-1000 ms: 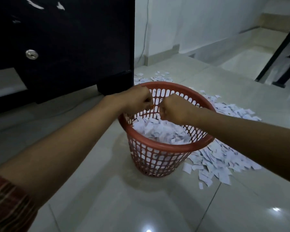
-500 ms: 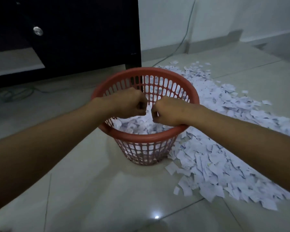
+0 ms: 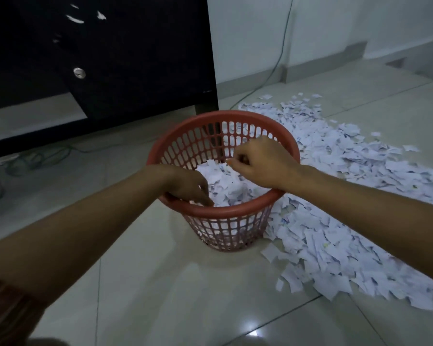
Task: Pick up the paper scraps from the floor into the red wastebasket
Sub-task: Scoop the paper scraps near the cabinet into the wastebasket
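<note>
The red wastebasket (image 3: pixel 238 214) stands on the tiled floor, about half full of white paper scraps (image 3: pixel 229 187). A wide heap of paper scraps (image 3: pixel 335 236) lies on the floor to its right and behind it. My left hand (image 3: pixel 189 187) grips the basket's near-left rim, with the fingers inside and the thumb outside. Over the right side of the opening hovers my right hand (image 3: pixel 260 162), its fingers curled; I see no scrap in it.
A black cabinet (image 3: pixel 135 58) with a round metal knob stands behind the basket on the left. A thin cable (image 3: pixel 281 51) runs down the white wall, and more cables (image 3: pixel 33 158) lie on the floor at the left. Pale glossy tiles (image 3: pixel 160 295) lie in front.
My two fists, close together over the basket before, have parted. The left hand has dropped to the near rim and taken hold of it; the right has shifted right.
</note>
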